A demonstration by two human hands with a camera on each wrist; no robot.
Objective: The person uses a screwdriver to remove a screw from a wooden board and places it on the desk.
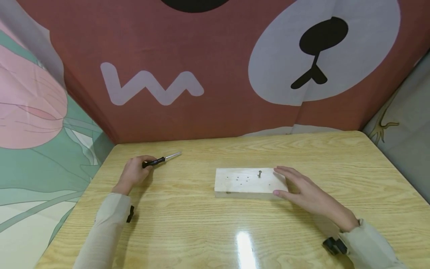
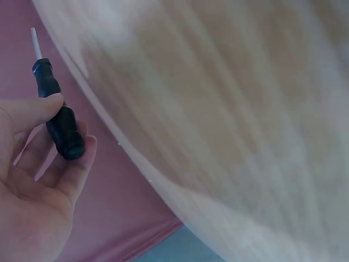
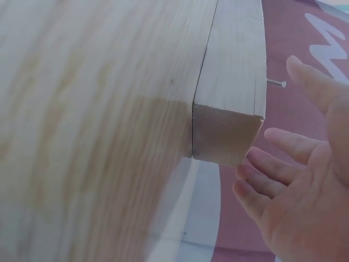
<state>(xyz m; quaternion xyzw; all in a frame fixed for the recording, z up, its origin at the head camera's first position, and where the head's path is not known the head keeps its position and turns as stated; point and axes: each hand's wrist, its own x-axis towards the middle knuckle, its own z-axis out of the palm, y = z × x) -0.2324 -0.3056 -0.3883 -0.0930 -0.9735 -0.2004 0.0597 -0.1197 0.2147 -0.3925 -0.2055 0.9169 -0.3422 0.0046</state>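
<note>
Nearest, a pale sleeve point(image 1: 369, 243) leads to the right hand point(image 1: 307, 192), fingers loosely extended at the right end of a wooden block point(image 1: 242, 188) on the table point(image 1: 188, 231); whether they touch it, I cannot tell. Only the head view shows dark dots across the block's top; only the right wrist view shows its end face and the threads of the screw point(image 3: 277, 83) standing in it. Farther off, the left hand point(image 1: 134, 170) pinches a screwdriver point(image 1: 157, 161) by its black handle, its palm visible only from the left wrist. Behind hangs a reddish backdrop point(image 1: 161, 123).
</note>
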